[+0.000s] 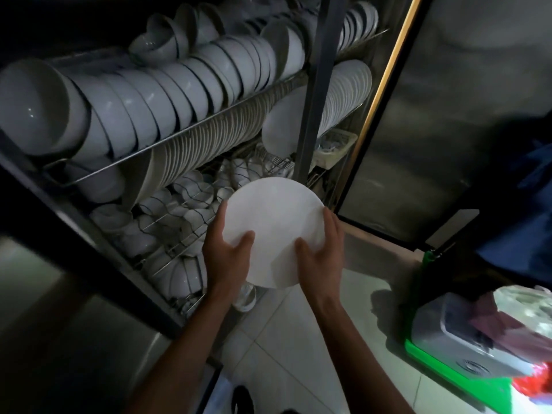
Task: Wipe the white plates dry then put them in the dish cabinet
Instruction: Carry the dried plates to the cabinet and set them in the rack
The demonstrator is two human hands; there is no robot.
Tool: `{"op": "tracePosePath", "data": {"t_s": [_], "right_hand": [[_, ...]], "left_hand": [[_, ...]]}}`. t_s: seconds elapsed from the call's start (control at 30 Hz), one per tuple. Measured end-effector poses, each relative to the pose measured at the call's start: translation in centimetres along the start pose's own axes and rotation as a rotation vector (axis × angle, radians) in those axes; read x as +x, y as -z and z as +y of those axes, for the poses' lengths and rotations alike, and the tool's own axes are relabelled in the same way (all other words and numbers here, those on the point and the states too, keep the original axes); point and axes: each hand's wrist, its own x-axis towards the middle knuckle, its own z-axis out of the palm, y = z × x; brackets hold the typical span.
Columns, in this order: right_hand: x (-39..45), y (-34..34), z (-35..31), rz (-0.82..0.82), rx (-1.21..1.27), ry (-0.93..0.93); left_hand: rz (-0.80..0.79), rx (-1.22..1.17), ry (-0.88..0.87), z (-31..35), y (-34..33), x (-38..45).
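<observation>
A stack of white plates (274, 216) is held between both hands in front of the open dish cabinet (316, 85). My left hand (228, 249) grips the stack's left rim, thumb lying on the top plate. My right hand (321, 252) grips the right rim, thumb on top as well. At least two plates show at the lower edge of the stack. Behind them, rows of white plates (343, 97) stand on edge in the middle wire rack (209, 127).
White bowls (134, 97) fill the upper rack; small blue-rimmed bowls (191, 198) lie in the lower wire basket. The cabinet's steel door (448, 115) stands open at right. A grey tub (448, 342) with cloths sits on a green crate at lower right. Pale tiled floor lies below.
</observation>
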Motion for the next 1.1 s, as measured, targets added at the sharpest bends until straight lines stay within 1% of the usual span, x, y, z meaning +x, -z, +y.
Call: {"op": "tracePosePath", "data": {"t_s": [0.17, 0.27, 0.47, 0.6, 0.73, 0.83, 0.97, 1.1], "right_hand": [[3.8, -1.9, -0.7, -0.016, 0.039, -0.05], [6.5, -3.0, -1.0, -0.05, 0.069, -0.048], [13.7, -5.5, -0.8, -0.172, 0.134, -0.071], [18.9, -6.8, 0.1, -0.269, 0.16, -0.069], [23.2, -8.0, 1.1, -0.386, 0.202, -0.103], [25.3, -8.9, 1.3, -0.451, 0.235, -0.081], [27.3, -10.4, 1.3, -0.458, 0.27, -0.057], [29.0, -12.0, 1.1, -0.446, 0.288, -0.001]], "left_hand": [[0.022, -0.024, 0.027, -0.6, -0.8, 3.9], [0.065, -0.028, 0.051, -1.0, -1.5, 6.2], [0.153, -0.084, 0.136, -2.2, -3.9, 11.8], [0.245, -0.079, 0.179, -2.9, -6.7, 15.1], [0.331, -0.074, 0.211, -3.6, -9.1, 17.3], [0.378, -0.047, 0.241, -4.0, -10.3, 18.1], [0.4, -0.027, 0.296, -5.1, -11.2, 19.2], [0.342, 0.022, 0.332, -5.4, -12.2, 21.1]]}}
